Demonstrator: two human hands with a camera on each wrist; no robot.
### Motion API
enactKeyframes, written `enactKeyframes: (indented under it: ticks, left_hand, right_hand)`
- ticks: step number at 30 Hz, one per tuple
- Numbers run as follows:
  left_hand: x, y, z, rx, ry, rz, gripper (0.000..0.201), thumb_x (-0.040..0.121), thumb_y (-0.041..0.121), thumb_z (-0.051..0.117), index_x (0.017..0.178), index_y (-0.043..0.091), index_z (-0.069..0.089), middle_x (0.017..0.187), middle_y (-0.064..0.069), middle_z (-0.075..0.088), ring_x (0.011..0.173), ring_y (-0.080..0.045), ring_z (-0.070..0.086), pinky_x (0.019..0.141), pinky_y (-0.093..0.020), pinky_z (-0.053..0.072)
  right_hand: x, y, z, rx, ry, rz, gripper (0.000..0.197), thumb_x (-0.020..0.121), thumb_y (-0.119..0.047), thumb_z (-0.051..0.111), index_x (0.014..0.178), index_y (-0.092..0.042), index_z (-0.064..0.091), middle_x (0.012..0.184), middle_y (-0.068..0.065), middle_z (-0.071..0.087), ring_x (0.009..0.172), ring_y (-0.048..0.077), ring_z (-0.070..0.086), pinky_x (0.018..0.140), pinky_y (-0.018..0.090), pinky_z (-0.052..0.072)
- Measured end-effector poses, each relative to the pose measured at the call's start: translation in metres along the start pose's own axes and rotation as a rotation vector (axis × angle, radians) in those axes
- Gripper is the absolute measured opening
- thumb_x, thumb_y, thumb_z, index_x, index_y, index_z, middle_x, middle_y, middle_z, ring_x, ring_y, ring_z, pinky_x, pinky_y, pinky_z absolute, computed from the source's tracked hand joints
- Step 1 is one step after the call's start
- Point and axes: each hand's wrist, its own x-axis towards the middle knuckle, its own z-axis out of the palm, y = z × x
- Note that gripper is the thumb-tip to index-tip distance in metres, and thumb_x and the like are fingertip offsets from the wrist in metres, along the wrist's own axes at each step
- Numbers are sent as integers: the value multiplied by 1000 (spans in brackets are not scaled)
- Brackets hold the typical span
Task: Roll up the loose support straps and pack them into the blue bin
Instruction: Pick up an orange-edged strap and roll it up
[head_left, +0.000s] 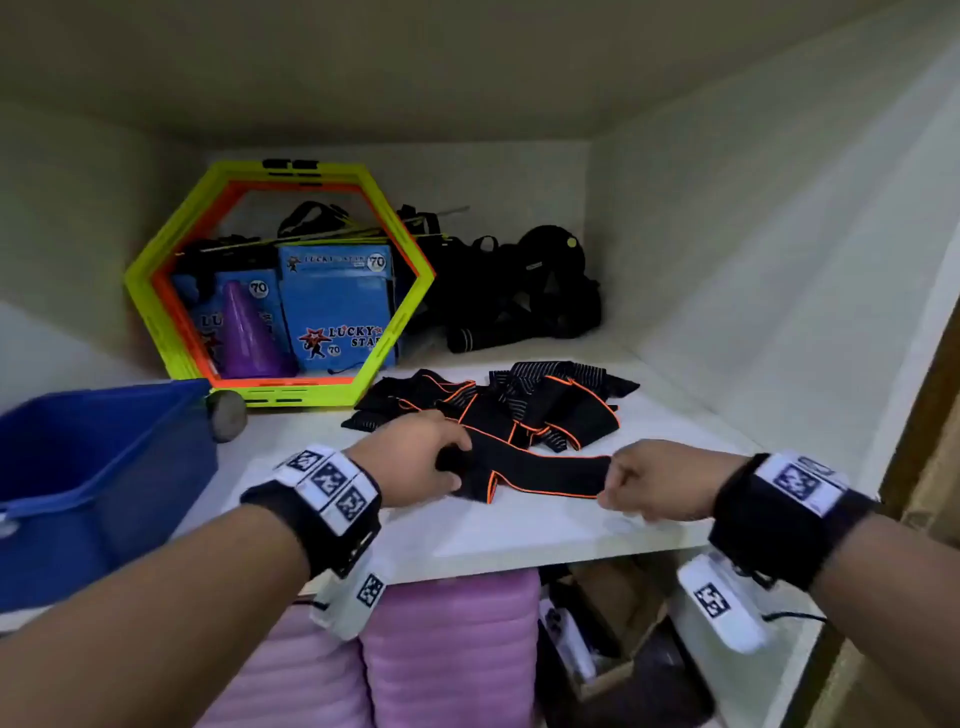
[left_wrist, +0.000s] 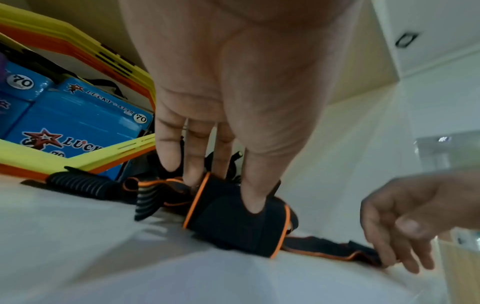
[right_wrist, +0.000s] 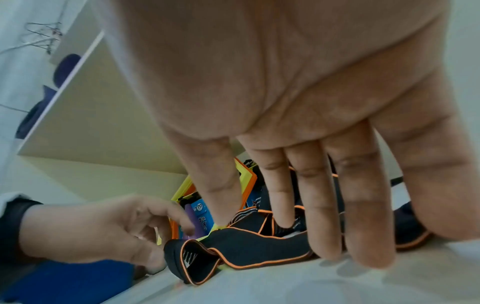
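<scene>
A black support strap (head_left: 550, 470) with orange edging lies stretched across the white shelf between my hands. My left hand (head_left: 447, 467) grips its folded, thicker end (left_wrist: 233, 222), thumb in front and fingers behind. My right hand (head_left: 618, 483) presses the strap's other end down onto the shelf with fairly straight fingertips (right_wrist: 330, 251); the thumb stands apart. A loose pile of more straps (head_left: 545, 405), some striped, lies just behind. The blue bin (head_left: 104, 457) stands at the left on the shelf, and nothing shows in the part of its inside that I see.
Yellow-green and orange hexagon rings (head_left: 150, 306) lean at the back left in front of blue boxes (head_left: 337, 306) and a purple cone (head_left: 249, 332). Black gear (head_left: 519, 291) fills the back right. The shelf's front edge (head_left: 519, 561) is close; pink rolls (head_left: 452, 649) sit below.
</scene>
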Motion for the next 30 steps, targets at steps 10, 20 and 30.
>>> enactKeyframes:
  ticks: [10, 20, 30]
  left_hand:
    - [6, 2, -27, -181, 128, -179, 18, 90, 14, 63, 87, 31, 57, 84, 8, 63, 78, -13, 60, 63, -25, 42]
    - [18, 4, -51, -476, 366, -185, 30, 95, 8, 60, 111, 32, 53, 88, 13, 63, 75, -7, 60, 57, -19, 41]
    - [42, 5, -59, -530, 457, -307, 46, 94, 1, 56, 128, 29, 46, 99, 3, 56, 83, -19, 59, 67, -28, 43]
  right_hand:
    - [34, -11, 0, -519, -53, 124, 26, 77, -26, 68, 62, -18, 49, 64, -2, 53, 59, 17, 52, 51, 23, 39]
    - [67, 12, -32, -552, -202, 307, 66, 72, -27, 81, 130, -9, 53, 110, 4, 64, 93, 24, 60, 66, 29, 48]
    - [101, 43, -36, -473, -193, 284, 59, 39, -40, 86, 93, -21, 72, 91, 1, 76, 83, 24, 74, 85, 39, 59]
